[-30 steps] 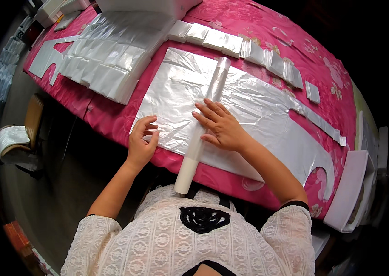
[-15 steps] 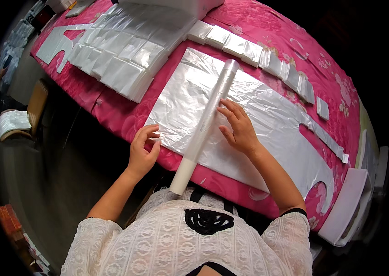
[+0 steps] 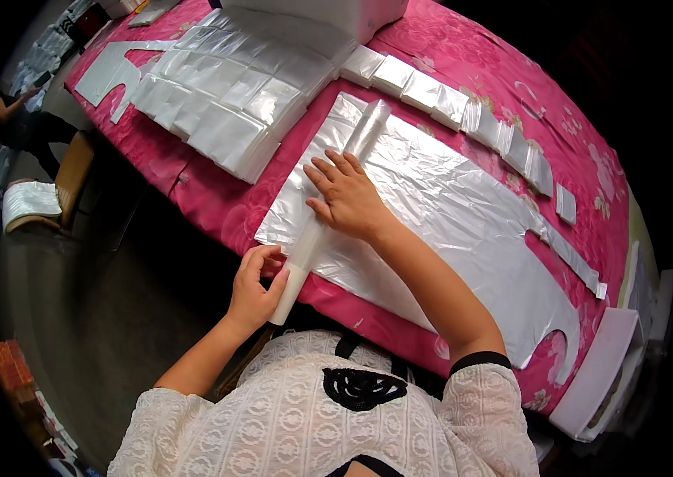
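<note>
A long pale roll point(image 3: 298, 256), like a tube with clear film around it, lies slantwise over a stack of silvery-white plastic vest bags point(image 3: 432, 215). Its near end sticks out past the table edge toward me. My right hand point(image 3: 346, 197) rests palm down on the roll's upper half, fingers spread. Beside the lower end, my left hand point(image 3: 255, 288) has its fingers curved and apart, the thumb touching the roll. Handle cut-outs show at the right end of the bag stack.
Piles of folded bags point(image 3: 233, 131) cover the left of the pink floral tablecloth point(image 3: 583, 135). A row of small folded packs point(image 3: 440, 103) runs along the far side. A white box point(image 3: 328, 16) stands behind, a white bin point(image 3: 599, 366) at right. Another person point(image 3: 26, 119) is at far left by a chair point(image 3: 74, 179).
The roll has moved left across the bag stack. My right hand has come left and down flat onto it, and my left hand now touches its lower end.
</note>
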Tool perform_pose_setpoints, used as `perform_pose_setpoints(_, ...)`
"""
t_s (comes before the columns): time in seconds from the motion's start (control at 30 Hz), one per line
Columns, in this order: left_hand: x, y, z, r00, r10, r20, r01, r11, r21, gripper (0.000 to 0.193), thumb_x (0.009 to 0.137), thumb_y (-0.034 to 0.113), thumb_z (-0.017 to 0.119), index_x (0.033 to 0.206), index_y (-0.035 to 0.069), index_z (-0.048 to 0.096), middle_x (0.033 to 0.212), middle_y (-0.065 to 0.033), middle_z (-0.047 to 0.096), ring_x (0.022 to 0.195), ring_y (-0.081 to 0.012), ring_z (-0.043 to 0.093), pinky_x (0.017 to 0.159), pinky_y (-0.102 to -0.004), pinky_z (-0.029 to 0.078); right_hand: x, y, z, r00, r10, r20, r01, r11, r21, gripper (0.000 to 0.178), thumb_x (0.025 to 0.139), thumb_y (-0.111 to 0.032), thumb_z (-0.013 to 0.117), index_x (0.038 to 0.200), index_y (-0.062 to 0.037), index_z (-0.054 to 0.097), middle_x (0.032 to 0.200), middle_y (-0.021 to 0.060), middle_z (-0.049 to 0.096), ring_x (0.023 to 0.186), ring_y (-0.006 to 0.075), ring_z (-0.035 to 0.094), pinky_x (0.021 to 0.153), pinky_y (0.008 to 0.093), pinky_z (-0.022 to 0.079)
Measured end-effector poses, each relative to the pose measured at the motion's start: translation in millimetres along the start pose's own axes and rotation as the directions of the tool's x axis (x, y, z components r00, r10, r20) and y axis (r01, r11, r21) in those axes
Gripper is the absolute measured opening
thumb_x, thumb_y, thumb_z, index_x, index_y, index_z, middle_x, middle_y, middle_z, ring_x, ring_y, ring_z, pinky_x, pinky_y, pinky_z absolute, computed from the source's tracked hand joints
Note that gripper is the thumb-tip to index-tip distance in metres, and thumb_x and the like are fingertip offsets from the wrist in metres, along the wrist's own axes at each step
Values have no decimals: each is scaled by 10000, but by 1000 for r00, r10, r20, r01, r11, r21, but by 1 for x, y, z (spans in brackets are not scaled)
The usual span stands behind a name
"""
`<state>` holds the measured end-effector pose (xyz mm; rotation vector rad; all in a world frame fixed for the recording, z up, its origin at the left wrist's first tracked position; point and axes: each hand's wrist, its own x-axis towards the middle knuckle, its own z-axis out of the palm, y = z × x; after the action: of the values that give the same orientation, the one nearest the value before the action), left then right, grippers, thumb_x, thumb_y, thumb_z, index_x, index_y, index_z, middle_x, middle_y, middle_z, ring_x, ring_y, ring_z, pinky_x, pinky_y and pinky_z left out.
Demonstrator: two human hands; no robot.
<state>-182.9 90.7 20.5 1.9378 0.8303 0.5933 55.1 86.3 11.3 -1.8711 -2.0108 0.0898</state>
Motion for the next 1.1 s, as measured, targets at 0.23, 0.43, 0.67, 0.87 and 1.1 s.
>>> perform_pose_setpoints(0.23, -7, 9, -5, 991, -112, 68, 76, 915, 396, 663, 665, 212, 763, 1188, -4, 416, 1071, -217, 516, 939, -366, 552, 829, -396, 454, 37, -36, 37, 899, 348, -266, -334, 937, 99, 567, 826, -247, 494, 1334, -22, 381, 1387, 225, 316, 1341, 378, 175, 1105, 455, 106)
perform_pose_setpoints(0.43, -16, -6, -11, 928, -286, 240, 310, 948, -69, 636, 687, 147, 745, 1213, -19, 429, 1092, -156, 584, 917, -233, 605, 798, -341, 490, 27, -46, 39, 592, 739, -320, -387, 610, 692, 883, 735, -116, 572, 1402, 51, 18, 1377, 318, 243, 1320, 397, 223, 1068, 417, 237)
perform_pose_setpoints(0.67, -11, 19, -14, 706, 166, 688, 656, 212, -724, 763, 721, 355, 681, 1279, -68, 377, 1135, -174, 570, 858, -178, 609, 697, -288, 527, 8, -56, -58, 870, 480, 112, 140, -459, 877, 657, 764, -215, 658, 1274, -3, 301, 967, 114, 532, 863, 167, 559, 766, 328, 503)
perform_pose_setpoints(0.87, 2, 51, 9, 807, -207, 553, 438, 838, -325, 475, 759, 268, 700, 1096, -2, 501, 865, -78, 594, 709, -151, 599, 642, -295, 514, -8, -50, -86, 745, 664, 69, 58, -168, 984, 534, 745, -203, 691, 1129, 25, 398, 861, 105, 543, 750, 165, 578, 674, 316, 508)
perform_pose_setpoints(1.1, -8, 70, 18, 701, -93, 707, 601, 611, -515, 483, 699, 255, 746, 1042, 15, 505, 773, -46, 545, 634, -123, 554, 584, -271, 488, -31, -57, -94, 785, 616, 69, 133, -275, 952, 584, 754, -201, 677, 1194, 18, 361, 864, 81, 531, 741, 146, 563, 673, 291, 508)
